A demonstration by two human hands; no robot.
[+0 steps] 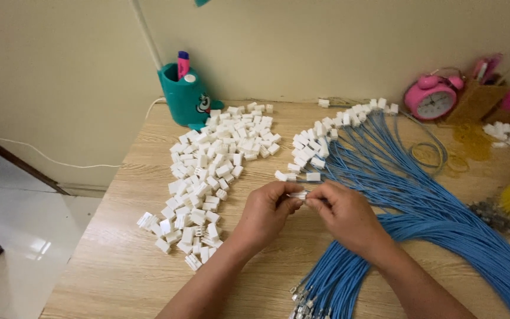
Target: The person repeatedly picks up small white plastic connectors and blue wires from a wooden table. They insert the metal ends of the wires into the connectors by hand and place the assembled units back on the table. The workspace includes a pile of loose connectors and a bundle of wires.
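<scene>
A small white plastic connector housing (pixel 298 194) sits pinched between the fingertips of both hands, lying roughly level, just above the wooden tabletop (pixel 119 266), beside blue wires (pixel 420 207).

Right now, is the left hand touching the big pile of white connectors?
Apart. In the head view, bare table shows between the left hand and the pile of white connectors; the hand pinches one small white connector together with the right hand.

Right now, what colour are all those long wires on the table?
The wires are blue, fanned out beside the right hand. The head view shows it best.
</scene>
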